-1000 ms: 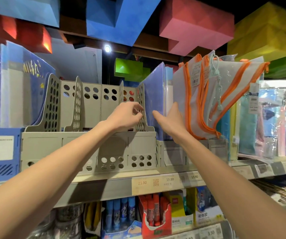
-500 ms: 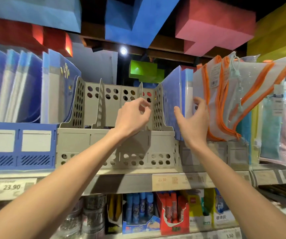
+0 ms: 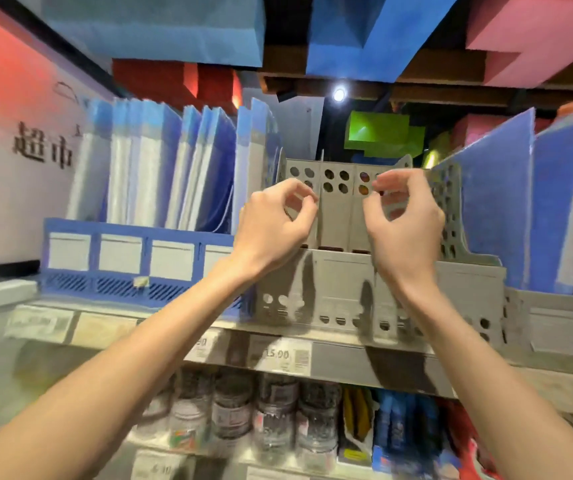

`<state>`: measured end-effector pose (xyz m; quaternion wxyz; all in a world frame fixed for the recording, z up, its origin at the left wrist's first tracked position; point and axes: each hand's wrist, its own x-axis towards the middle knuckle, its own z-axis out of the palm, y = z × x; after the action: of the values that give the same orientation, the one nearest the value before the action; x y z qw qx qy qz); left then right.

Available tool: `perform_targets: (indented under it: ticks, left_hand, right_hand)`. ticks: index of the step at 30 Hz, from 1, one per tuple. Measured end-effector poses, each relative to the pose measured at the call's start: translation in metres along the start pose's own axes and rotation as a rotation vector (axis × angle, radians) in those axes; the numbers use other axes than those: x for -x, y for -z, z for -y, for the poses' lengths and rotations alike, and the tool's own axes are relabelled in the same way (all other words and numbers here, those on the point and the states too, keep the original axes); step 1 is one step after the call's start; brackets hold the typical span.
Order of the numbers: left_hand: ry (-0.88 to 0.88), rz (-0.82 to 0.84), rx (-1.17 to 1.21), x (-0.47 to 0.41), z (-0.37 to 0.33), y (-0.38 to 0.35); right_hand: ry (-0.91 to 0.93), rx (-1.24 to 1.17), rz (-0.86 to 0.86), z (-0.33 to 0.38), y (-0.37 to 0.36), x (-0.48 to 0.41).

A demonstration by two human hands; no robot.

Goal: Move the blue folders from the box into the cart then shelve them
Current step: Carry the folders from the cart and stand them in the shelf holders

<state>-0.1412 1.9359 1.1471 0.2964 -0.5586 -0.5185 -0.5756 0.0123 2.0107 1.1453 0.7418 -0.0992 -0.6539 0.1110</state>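
Both hands are empty: left hand [image 3: 274, 223] and right hand [image 3: 404, 223] hover with curled fingers before the grey rack [image 3: 344, 282]. Blue folders [image 3: 160, 168] already stand on the shelf [image 3: 347, 362]. Box and cart are not visible, so I cannot judge what remains.

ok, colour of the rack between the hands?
Grey rack, perforated with round holes; head view.

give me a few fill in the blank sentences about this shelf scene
1. The file rack behind the left hand and the right hand is ___ in colour.
2. The folders at far left stand in a holder coloured ___.
3. The legible price tag on the shelf edge below the hands reads ___.

Missing words: grey; blue; 15.00
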Motion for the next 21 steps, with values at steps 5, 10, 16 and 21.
perform_targets:
  ticks: [5, 10, 16, 21]
  left_hand:
    - [0.032, -0.061, 0.043, 0.019, 0.04, 0.076]
    - [0.109, -0.112, 0.028, 0.045, 0.077, 0.171]
    - [0.112, -0.118, 0.046, 0.077, 0.095, 0.288]
    - [0.172, -0.129, -0.038, 0.107, 0.116, 0.372]
  right_hand:
    - [-0.01, -0.152, 0.077, 0.043, -0.06, 0.028]
    - [-0.06, -0.282, 0.19, 0.105, -0.139, 0.077]
    - [-0.133, -0.444, 0.281, 0.182, -0.213, 0.14]
    - [-0.181, -0.581, 0.345, 0.237, -0.258, 0.187]
